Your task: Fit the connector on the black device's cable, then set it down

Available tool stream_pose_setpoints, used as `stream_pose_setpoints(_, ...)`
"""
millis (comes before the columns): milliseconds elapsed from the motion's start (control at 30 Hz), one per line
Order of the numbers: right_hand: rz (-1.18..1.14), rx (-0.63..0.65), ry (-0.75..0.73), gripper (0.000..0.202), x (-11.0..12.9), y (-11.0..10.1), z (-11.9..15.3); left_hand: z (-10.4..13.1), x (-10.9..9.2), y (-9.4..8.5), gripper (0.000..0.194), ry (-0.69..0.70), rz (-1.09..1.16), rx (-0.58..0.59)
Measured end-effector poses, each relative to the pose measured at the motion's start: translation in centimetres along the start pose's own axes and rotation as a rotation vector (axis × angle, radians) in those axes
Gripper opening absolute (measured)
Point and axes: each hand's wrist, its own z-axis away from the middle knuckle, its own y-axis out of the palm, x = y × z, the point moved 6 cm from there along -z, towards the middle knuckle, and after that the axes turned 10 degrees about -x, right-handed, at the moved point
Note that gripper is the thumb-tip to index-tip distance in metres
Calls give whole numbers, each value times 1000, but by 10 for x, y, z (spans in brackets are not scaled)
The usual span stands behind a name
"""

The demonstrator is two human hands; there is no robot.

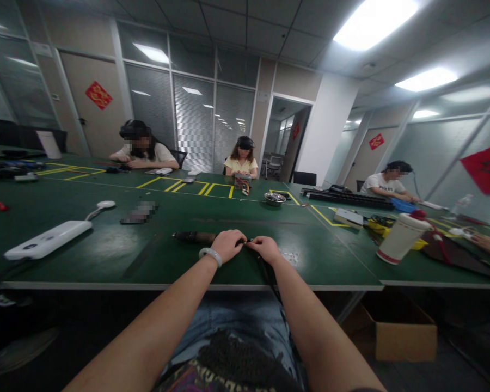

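Observation:
A dark, slim electric screwdriver point(194, 237) lies on the green table, its narrow tip pointing left. My left hand point(227, 244), with a pale bangle at the wrist, is closed on the screwdriver's right end. Close against it, my right hand point(264, 249) pinches the end of a black cable point(268, 274) between thumb and fingers. From there the cable drops over the table's front edge. Fingers partly cover the spot where cable and tool meet, so I cannot tell whether they are joined.
A white power strip-like device point(49, 239) lies left, a metal bowl point(275, 198) of small parts ahead. A white cup point(403, 238) stands right. Several people sit around the table point(179, 209). Beneath it, right, sits a cardboard box point(406, 340).

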Motion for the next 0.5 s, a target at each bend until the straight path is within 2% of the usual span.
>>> stream_pose_setpoints(500, 10, 7, 15, 31, 2, -1, 1, 0, 1, 1, 17, -11, -5, 16)
